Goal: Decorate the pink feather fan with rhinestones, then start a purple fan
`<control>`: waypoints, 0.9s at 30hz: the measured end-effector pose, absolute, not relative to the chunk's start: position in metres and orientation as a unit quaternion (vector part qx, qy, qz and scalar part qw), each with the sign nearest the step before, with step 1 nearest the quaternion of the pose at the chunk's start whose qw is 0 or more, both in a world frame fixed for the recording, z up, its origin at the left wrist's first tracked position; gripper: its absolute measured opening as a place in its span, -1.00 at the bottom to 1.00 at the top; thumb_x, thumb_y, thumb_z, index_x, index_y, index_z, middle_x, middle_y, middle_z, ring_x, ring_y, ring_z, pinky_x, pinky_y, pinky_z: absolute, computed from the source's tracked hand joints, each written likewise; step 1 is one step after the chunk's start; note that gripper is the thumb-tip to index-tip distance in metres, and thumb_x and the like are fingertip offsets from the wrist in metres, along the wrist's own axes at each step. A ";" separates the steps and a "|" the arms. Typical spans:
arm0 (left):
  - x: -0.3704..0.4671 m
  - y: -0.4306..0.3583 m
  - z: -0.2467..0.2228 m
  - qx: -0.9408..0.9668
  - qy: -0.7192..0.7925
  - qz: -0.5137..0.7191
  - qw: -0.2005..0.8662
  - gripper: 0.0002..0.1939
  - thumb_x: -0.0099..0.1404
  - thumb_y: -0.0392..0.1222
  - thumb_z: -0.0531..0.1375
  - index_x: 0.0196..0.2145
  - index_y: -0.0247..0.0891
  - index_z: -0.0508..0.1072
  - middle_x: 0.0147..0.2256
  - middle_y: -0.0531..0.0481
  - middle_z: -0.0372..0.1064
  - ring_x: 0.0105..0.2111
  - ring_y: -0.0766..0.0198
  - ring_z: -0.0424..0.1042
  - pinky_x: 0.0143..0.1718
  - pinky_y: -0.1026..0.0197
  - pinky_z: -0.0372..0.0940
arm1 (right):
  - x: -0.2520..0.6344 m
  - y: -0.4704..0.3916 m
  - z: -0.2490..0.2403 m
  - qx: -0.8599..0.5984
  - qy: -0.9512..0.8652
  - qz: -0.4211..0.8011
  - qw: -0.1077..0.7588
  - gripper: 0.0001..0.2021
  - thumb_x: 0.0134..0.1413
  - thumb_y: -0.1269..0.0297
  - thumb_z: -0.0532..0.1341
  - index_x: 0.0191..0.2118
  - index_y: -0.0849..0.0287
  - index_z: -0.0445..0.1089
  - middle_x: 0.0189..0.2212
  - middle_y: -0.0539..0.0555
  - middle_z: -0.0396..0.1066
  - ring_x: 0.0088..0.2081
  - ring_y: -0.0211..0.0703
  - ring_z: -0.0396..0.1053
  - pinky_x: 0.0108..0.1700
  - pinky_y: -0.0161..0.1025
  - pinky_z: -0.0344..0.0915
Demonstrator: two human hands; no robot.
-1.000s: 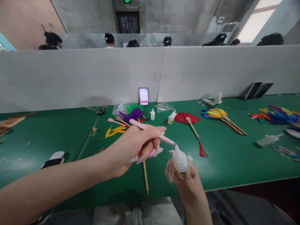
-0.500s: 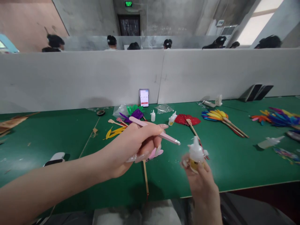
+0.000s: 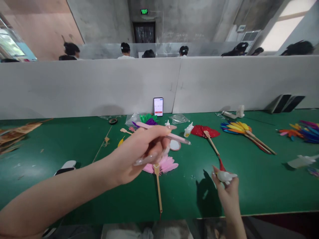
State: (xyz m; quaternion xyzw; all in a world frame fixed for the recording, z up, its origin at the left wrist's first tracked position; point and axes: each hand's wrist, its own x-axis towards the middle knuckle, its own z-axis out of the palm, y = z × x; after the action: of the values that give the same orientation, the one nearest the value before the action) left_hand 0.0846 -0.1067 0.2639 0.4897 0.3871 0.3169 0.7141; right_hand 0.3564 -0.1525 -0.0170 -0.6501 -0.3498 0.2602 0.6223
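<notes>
Pink tweezers (image 3: 181, 139) are pinched in my left hand (image 3: 147, 149), their tips pointing right above the table. Below that hand lies a pink feather fan (image 3: 169, 165) with a wooden handle, its upper left part covered by my fingers. My right hand (image 3: 230, 192) grips a white glue bottle (image 3: 225, 177), tilted with its nozzle toward the right, over the table's near right part. Just beyond it is the red tassel of a red fan (image 3: 198, 130). A small round white dish (image 3: 175, 145) shows partly behind the tweezers.
Behind are another glue bottle (image 3: 188, 129), a phone (image 3: 158, 107) against the white partition (image 3: 99, 86), and purple and green feathers (image 3: 149, 119). Multicoloured feather fans (image 3: 236, 127) and a further bottle (image 3: 301, 161) lie right. A roll of black tape (image 3: 113, 121) sits left on the green table (image 3: 82, 199).
My right hand has gone down and to the right, and the glue bottle has tipped from upright to sideways. The left hand keeps the tweezers nearly in place. The view has shifted slightly.
</notes>
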 end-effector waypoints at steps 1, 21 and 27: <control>0.082 -0.106 0.270 0.499 0.386 0.334 0.700 -0.58 0.28 -0.17 -0.01 -0.71 -0.28 0.29 -0.90 0.18 -0.18 -0.82 0.53 -0.19 -0.67 0.39 0.00 | 0.356 -0.151 -0.025 -0.671 -0.358 0.250 0.600 -0.46 -0.25 0.04 0.34 -0.20 0.15 0.10 -0.12 0.27 0.38 -0.12 0.03 0.35 0.01 0.09 0.16; 0.087 -0.099 0.222 0.395 0.438 0.302 0.749 -0.59 0.25 -0.18 0.04 -0.73 -0.33 0.27 -0.91 0.16 -0.08 -0.85 0.55 -0.14 -0.71 0.41 -0.09 | 0.360 -0.157 -0.035 -0.661 -0.390 0.262 0.584 -0.13 -0.30 0.11 0.38 0.17 0.20 0.02 0.00 0.24 0.25 0.01 0.06 0.24 0.11 0.08 0.10; 0.088 -0.099 0.220 0.396 0.436 0.298 0.751 -0.57 0.27 -0.17 0.02 -0.72 -0.32 0.28 -0.91 0.16 -0.09 -0.85 0.53 -0.14 -0.72 0.42 -0.02 | 0.324 -0.184 0.061 -0.591 -0.404 0.037 0.697 -0.40 -0.05 0.25 0.28 0.14 0.22 0.17 0.13 0.22 0.16 0.19 0.12 0.06 0.23 0.15 -0.15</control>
State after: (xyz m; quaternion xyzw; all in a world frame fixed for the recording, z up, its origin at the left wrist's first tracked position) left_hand 0.0883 -0.0991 0.2198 0.3964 0.4360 0.2981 0.7510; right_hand 0.3244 -0.1838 0.0606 -0.5909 -0.4037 0.0370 0.6975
